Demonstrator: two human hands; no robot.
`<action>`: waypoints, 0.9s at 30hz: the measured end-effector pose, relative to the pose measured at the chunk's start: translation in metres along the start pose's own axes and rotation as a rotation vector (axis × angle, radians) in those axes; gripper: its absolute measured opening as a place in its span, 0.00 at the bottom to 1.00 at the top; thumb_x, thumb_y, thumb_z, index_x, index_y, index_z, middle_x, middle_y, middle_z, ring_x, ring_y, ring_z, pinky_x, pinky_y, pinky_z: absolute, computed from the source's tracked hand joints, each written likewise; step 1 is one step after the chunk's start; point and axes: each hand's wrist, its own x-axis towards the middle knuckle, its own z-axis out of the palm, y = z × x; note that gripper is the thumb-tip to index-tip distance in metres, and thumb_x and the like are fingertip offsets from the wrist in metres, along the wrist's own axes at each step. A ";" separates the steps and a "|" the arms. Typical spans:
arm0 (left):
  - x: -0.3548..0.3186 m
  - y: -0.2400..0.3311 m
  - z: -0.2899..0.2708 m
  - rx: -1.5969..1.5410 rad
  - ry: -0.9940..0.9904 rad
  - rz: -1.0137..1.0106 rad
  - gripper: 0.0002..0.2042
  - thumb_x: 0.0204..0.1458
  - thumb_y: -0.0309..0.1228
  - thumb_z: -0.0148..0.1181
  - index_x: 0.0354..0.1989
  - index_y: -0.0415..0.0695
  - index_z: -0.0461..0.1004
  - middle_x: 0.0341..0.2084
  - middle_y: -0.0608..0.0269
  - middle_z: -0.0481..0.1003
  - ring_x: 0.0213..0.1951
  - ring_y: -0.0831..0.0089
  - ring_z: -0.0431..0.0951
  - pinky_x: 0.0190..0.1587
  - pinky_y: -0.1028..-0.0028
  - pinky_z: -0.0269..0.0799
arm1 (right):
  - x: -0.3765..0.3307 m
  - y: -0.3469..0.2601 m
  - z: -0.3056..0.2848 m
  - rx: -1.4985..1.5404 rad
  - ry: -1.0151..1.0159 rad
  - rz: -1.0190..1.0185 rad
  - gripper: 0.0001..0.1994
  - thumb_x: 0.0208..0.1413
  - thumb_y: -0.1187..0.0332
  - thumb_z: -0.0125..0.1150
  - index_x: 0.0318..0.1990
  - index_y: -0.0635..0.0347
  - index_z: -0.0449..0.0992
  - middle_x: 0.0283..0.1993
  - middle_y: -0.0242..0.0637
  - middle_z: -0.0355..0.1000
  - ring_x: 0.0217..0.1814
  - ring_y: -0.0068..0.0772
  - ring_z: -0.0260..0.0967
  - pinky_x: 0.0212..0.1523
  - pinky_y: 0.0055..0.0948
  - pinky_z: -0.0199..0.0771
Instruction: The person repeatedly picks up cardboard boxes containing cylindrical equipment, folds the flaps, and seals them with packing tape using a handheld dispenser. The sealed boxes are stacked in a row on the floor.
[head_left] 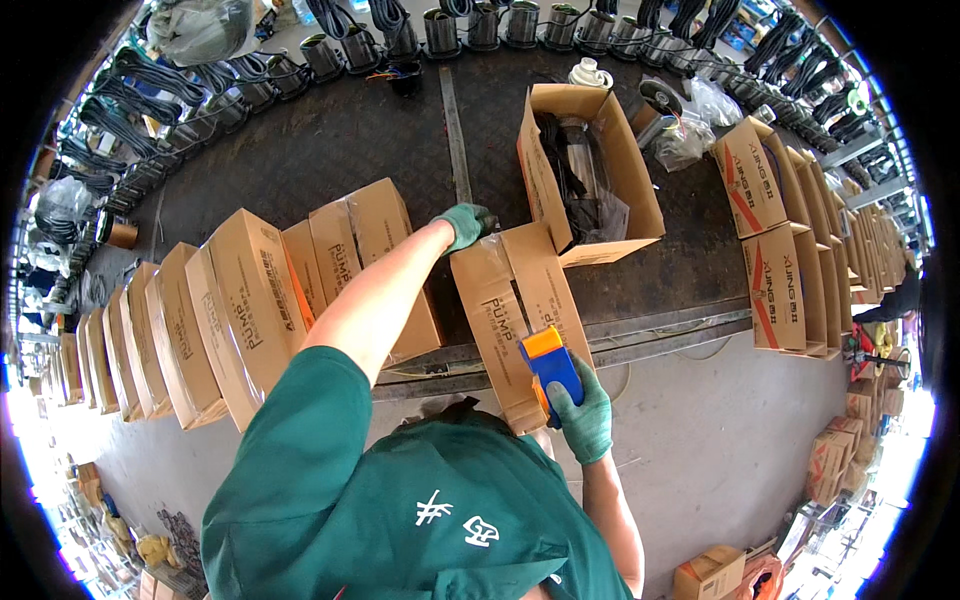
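A closed cardboard box [488, 330] lies in front of me across the table's near edge, with a seam running along its top. My left hand [466, 227], in a green glove, grips the box's far end, fingers curled at its corner; the fingertips are partly hidden. In my right hand [587, 418], also gloved in green, is a blue and orange tape dispenser [563, 380], held over the near right part of the box top. Just beyond on the right stands an open carton [625, 190] containing a metal cylindrical pump [582, 165] and black cable.
A row of taped cartons [255, 300] lines the table's near edge at left. Open empty cartons [775, 290] are stacked at right. Several metal pump bodies [442, 35] with coiled cables edge the far side of the dark table [330, 130]. A white lidded jug [590, 73] stands behind the open carton.
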 end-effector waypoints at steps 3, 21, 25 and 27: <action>0.026 -0.032 0.015 -0.161 -0.161 -0.044 0.22 0.68 0.38 0.54 0.69 0.47 0.73 0.67 0.52 0.74 0.65 0.54 0.74 0.66 0.60 0.70 | 0.000 -0.001 0.002 -0.030 -0.017 -0.010 0.34 0.61 0.59 0.71 0.71 0.64 0.68 0.43 0.36 0.81 0.32 0.18 0.75 0.27 0.22 0.78; -0.159 0.148 0.155 0.768 -0.299 0.906 0.39 0.62 0.63 0.49 0.81 0.62 0.53 0.81 0.55 0.47 0.82 0.48 0.37 0.77 0.34 0.25 | -0.137 0.051 -0.077 -0.626 0.055 0.298 0.37 0.58 0.59 0.71 0.74 0.54 0.65 0.42 0.52 0.83 0.37 0.52 0.83 0.38 0.44 0.83; -0.180 0.181 0.176 0.808 -0.303 0.717 0.42 0.59 0.61 0.54 0.81 0.64 0.50 0.82 0.56 0.42 0.81 0.39 0.33 0.75 0.29 0.25 | -0.088 0.063 -0.024 -0.880 0.013 0.141 0.40 0.62 0.57 0.60 0.80 0.45 0.50 0.47 0.55 0.81 0.48 0.63 0.80 0.49 0.54 0.79; -0.185 0.190 0.183 0.722 -0.296 0.650 0.43 0.58 0.56 0.60 0.81 0.64 0.51 0.83 0.55 0.40 0.80 0.35 0.32 0.75 0.28 0.26 | -0.068 0.101 -0.012 -1.127 -0.094 0.350 0.36 0.65 0.59 0.54 0.79 0.45 0.52 0.54 0.55 0.79 0.52 0.59 0.80 0.54 0.53 0.77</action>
